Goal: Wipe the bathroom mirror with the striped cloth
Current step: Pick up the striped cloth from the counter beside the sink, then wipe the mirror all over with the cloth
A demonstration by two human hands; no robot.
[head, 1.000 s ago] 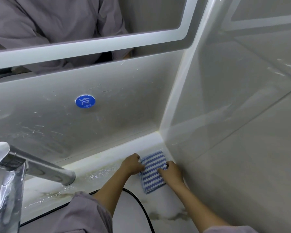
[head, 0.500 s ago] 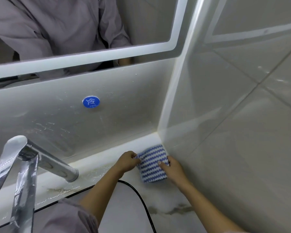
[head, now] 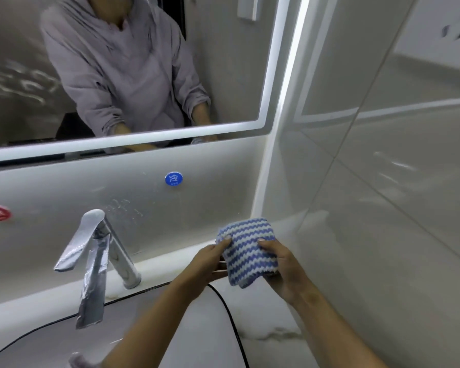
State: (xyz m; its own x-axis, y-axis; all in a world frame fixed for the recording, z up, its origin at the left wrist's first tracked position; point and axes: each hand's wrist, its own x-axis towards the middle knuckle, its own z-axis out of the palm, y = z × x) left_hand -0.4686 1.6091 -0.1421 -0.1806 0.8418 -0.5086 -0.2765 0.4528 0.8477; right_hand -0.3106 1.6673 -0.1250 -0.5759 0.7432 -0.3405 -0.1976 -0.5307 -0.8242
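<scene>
The mirror fills the upper left, smeared at its left side, its lit frame ending by the tiled wall on the right. Below lies the marbled counter, crossed by a black cable, with a tap at the left. The folded striped cloth hangs clear of the counter near the corner, below the mirror and apart from it. The left hand pinches its left edge; the right hand grips its right side, thumb on top. A blue sticker sits under the mirror
</scene>
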